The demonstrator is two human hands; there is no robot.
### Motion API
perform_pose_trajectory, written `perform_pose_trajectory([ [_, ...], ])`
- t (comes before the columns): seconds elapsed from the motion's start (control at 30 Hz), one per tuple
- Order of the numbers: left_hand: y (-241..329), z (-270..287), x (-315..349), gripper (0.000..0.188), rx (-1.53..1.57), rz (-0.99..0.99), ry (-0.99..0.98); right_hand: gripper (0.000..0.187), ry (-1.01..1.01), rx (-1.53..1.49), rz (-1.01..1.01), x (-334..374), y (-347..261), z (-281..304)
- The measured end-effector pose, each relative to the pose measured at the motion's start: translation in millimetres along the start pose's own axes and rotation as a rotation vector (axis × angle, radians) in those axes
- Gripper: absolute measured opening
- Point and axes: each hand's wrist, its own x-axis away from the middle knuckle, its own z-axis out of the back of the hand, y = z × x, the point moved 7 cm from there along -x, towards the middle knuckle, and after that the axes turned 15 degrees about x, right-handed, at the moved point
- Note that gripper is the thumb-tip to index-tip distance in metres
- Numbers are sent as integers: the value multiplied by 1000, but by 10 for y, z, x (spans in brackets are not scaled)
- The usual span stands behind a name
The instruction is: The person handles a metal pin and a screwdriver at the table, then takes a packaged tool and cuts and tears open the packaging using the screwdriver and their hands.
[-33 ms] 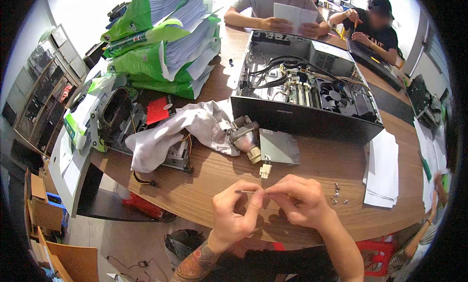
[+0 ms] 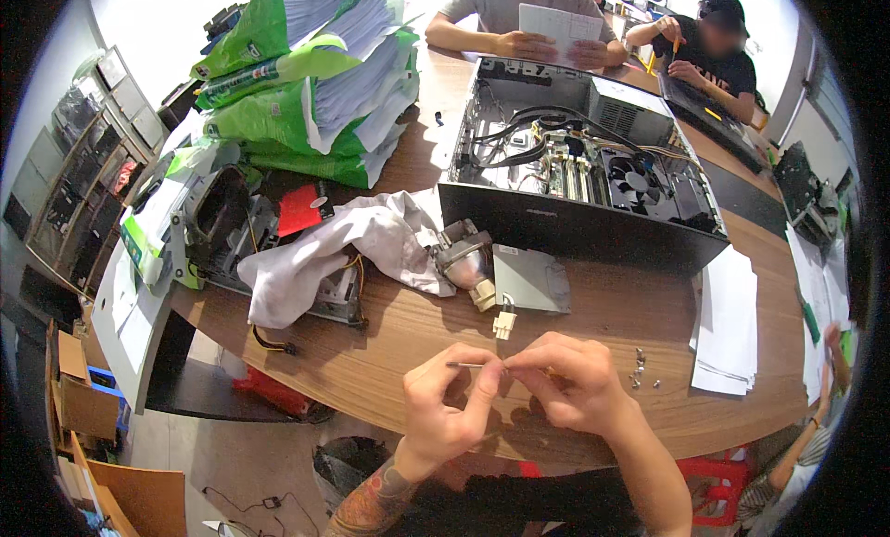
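Over the table's near edge, my left hand [image 2: 451,396] is closed, pinching a thin dark metal rod [image 2: 464,364] between thumb and fingers. The rod's tip points left. My right hand [image 2: 570,381] meets it from the other side, its thumb and forefinger pinched at the rod's right end, where the fingers hide most of it. Right of my right hand lie several small screws [image 2: 638,370]. Beyond my hands sit a white cable connector [image 2: 503,326], a flat grey metal plate [image 2: 533,282] and a lamp-like part [image 2: 466,259] with a shiny bulb.
An opened black computer case [image 2: 584,208] stands across the table. White paper sheets [image 2: 725,324] lie right. A crumpled grey cloth [image 2: 315,259] covers metal parts at left, before stacked green-and-white packages [image 2: 306,92]. Two people sit opposite, one holding a paper [image 2: 559,31].
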Motion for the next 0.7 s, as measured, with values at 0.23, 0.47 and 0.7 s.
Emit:
perform_pose_trajectory([
  [0.23,-35,39,30,8,23,20,33,21,19,-12,22,-19,-23,-14],
  [0.47,3,26,21,6,51,-54,46,18,-29,-17,-77,-35,-22,-50],
  [0.7,-35,-36,-9,10,184,43,-6,19,-2,-41,-97,-23,-30,-7],
])
